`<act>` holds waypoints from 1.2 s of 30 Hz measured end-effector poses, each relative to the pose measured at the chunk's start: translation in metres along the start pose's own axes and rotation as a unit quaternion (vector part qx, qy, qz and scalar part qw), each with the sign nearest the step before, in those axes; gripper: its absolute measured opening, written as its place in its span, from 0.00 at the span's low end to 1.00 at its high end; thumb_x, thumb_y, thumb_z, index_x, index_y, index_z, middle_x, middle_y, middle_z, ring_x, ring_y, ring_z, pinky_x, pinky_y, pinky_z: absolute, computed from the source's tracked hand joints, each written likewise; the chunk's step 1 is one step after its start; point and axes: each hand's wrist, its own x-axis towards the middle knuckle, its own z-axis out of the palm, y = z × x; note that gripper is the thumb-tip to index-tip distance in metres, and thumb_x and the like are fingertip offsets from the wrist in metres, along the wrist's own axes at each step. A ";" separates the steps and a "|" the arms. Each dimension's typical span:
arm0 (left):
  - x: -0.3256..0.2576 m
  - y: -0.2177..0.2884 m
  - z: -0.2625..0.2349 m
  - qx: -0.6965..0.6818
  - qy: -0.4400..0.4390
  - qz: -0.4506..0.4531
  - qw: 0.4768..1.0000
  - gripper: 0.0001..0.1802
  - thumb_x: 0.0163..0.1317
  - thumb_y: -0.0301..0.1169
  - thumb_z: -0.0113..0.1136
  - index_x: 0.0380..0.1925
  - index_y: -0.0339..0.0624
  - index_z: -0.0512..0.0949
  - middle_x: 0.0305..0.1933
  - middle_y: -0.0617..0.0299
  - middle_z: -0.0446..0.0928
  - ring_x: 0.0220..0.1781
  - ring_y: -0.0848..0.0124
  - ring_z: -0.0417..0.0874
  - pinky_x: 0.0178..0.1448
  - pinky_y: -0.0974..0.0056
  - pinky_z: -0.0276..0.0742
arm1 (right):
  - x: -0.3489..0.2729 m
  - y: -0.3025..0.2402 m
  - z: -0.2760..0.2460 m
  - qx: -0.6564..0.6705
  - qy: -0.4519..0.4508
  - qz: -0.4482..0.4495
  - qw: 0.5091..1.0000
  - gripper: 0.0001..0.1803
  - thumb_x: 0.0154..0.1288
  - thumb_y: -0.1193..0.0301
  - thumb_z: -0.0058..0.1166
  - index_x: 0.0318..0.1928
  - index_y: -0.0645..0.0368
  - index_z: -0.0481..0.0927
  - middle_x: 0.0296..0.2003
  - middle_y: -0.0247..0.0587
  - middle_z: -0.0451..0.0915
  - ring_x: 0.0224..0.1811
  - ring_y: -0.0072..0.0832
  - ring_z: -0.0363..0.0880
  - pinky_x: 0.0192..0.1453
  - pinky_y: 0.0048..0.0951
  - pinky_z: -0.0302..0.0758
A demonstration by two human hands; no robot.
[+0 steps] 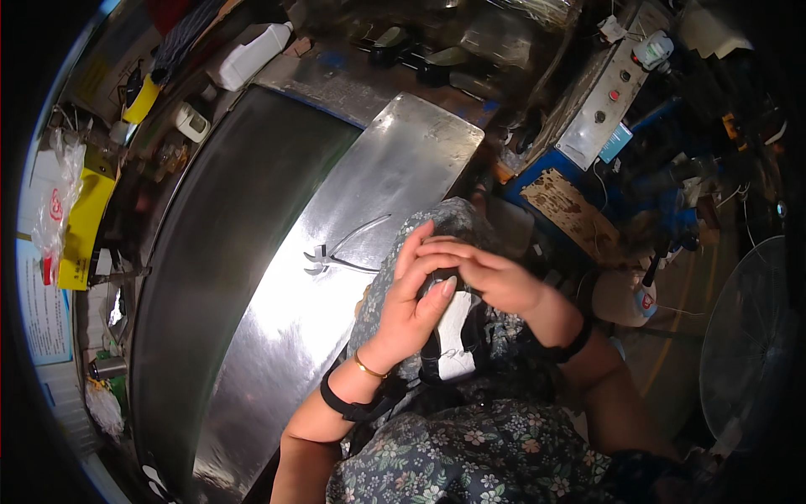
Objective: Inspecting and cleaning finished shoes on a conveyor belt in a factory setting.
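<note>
In front of my lap my two hands meet, with nothing visible held in either. My left hand (405, 312) has its fingers raised and slightly bent, the thumb standing apart from them. My right hand (502, 284) reaches across from the right, its fingers stretched over the left fingertips and touching or overlapping them. Below the hands a white device (456, 336) with black straps rests against the flowered cloth over my lap. To the left, a pair of pliers (317, 260) with thin handles lies on the shiny metal sheet (411, 143), jaws pointing left.
A dark belt-like surface (227, 202) runs along the sheet's left side. At the far left stand a white jug (256, 57) and a yellow box (91, 223). A control panel (598, 113) with buttons is at upper right; a round mesh guard (743, 344) stands far right.
</note>
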 end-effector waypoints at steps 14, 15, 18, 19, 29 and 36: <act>0.012 -0.012 0.001 -0.059 -0.051 0.014 0.997 0.12 0.69 0.33 0.56 0.48 0.40 0.77 0.64 0.47 0.69 0.70 0.54 0.66 0.73 0.55 0.59 | -0.014 0.028 0.013 -0.182 0.101 -0.106 0.972 0.25 0.77 0.70 0.43 0.69 0.66 0.61 0.68 0.50 0.64 0.72 0.38 0.61 0.75 0.35 0.56; 0.013 -0.012 0.001 -0.057 -0.050 0.006 0.997 0.12 0.69 0.33 0.56 0.49 0.40 0.77 0.65 0.48 0.68 0.70 0.54 0.67 0.73 0.55 0.59 | -0.020 0.029 0.024 -0.220 0.160 -0.120 0.955 0.25 0.76 0.72 0.43 0.70 0.66 0.60 0.67 0.50 0.64 0.72 0.38 0.61 0.75 0.36 0.56; 0.020 -0.015 -0.012 -0.080 -0.076 -0.017 0.994 0.19 0.64 0.35 0.64 0.52 0.41 0.76 0.68 0.48 0.65 0.72 0.56 0.64 0.74 0.56 0.58 | -0.013 0.028 0.010 -0.114 0.100 -0.105 0.983 0.27 0.75 0.73 0.43 0.71 0.65 0.59 0.69 0.46 0.62 0.73 0.34 0.59 0.76 0.35 0.54; 0.022 -0.014 -0.020 -0.112 -0.138 -0.037 0.983 0.24 0.60 0.37 0.68 0.54 0.42 0.75 0.70 0.48 0.63 0.74 0.56 0.62 0.75 0.56 0.56 | -0.016 0.016 -0.004 -0.006 0.023 -0.010 1.000 0.29 0.74 0.73 0.44 0.72 0.65 0.56 0.71 0.45 0.59 0.74 0.32 0.56 0.77 0.35 0.52; 0.009 -0.012 -0.018 -0.009 -0.167 -0.005 0.986 0.57 0.34 0.42 0.85 0.67 0.45 0.63 0.73 0.50 0.60 0.80 0.52 0.49 0.80 0.52 0.47 | -0.024 0.017 0.003 -0.090 0.041 -0.067 0.993 0.34 0.72 0.74 0.50 0.73 0.67 0.53 0.71 0.49 0.59 0.75 0.34 0.55 0.77 0.35 0.52; -0.007 -0.009 -0.007 -0.025 -0.104 -0.106 0.989 0.66 0.40 0.43 0.82 0.74 0.40 0.49 0.76 0.46 0.54 0.80 0.56 0.50 0.79 0.55 0.49 | -0.021 0.028 0.007 -0.103 0.065 -0.084 0.989 0.43 0.67 0.66 0.61 0.74 0.64 0.52 0.71 0.46 0.59 0.74 0.34 0.56 0.77 0.35 0.53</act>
